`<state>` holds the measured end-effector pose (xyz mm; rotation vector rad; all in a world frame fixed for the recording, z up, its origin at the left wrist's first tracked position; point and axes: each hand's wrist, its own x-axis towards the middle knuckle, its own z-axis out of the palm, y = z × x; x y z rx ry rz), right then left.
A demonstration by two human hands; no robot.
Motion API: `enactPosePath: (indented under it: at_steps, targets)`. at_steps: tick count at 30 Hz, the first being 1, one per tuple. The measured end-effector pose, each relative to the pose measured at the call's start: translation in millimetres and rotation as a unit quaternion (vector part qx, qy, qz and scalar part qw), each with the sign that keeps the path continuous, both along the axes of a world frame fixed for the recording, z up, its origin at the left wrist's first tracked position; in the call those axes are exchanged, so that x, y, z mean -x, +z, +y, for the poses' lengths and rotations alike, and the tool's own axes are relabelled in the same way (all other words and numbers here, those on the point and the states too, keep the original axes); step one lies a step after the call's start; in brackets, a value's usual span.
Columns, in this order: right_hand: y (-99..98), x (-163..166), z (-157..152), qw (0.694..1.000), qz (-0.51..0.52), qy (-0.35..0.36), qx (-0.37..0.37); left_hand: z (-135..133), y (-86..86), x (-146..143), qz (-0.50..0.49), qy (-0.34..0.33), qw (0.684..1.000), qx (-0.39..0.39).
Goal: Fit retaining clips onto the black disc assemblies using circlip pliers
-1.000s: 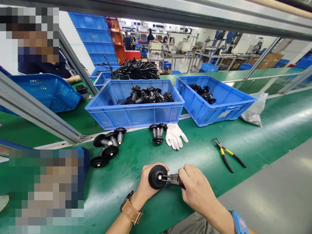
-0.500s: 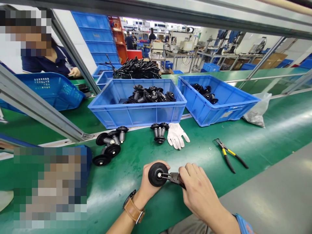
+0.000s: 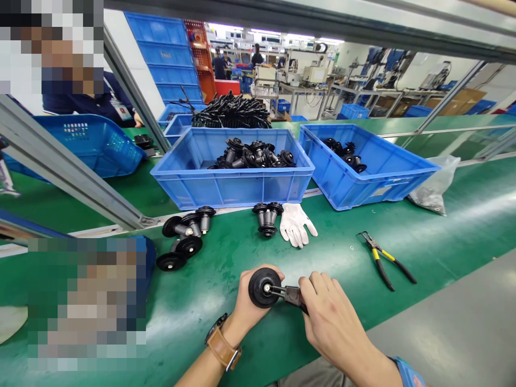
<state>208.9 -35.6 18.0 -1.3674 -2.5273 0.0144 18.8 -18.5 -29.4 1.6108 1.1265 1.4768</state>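
My left hand (image 3: 250,301) is wrapped round a black round-flanged part (image 3: 258,294), its disc face turned up toward me and a pale pin at its centre. In my right hand (image 3: 332,312) is a pair of circlip pliers (image 3: 292,294), gripped by the handles. Their thin tips touch the disc's centre beside the pin. Whether a ring sits on the tips is too small to tell. A second pair of pliers (image 3: 379,258), with yellow and black handles, lies on the green bench to the right. Near them is a tiny ring (image 3: 352,248).
Similar black parts lie in groups at left (image 3: 189,245) and centre (image 3: 267,217), beside a white glove (image 3: 297,226). Behind stand two blue bins (image 3: 234,191) (image 3: 387,188) and a clear bag (image 3: 433,188). A person (image 3: 100,105) is beyond the metal post at left.
The view has shifted slightly, so the whole scene sits a little differently. Both hands keep the same hold, with the plier tips still at the disc's centre.
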Motion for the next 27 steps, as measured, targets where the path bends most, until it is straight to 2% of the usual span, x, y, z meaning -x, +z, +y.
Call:
enactPosePath:
  at_steps: [14,19,27]
  targets:
    - [-2.1,-4,6,0.999,-0.026,0.011,-0.031,-1,1.6,-2,0.013,0.011,1.000,0.006]
    - [-10.5,0,-3,0.999,-0.010,-0.014,-0.028,-3,-3.1,-2,0.037,0.056,0.998,0.004]
    - [-21.2,19,-26,0.996,0.021,-0.083,-0.038,-7,-10.7,0,0.035,0.122,0.991,-0.043]
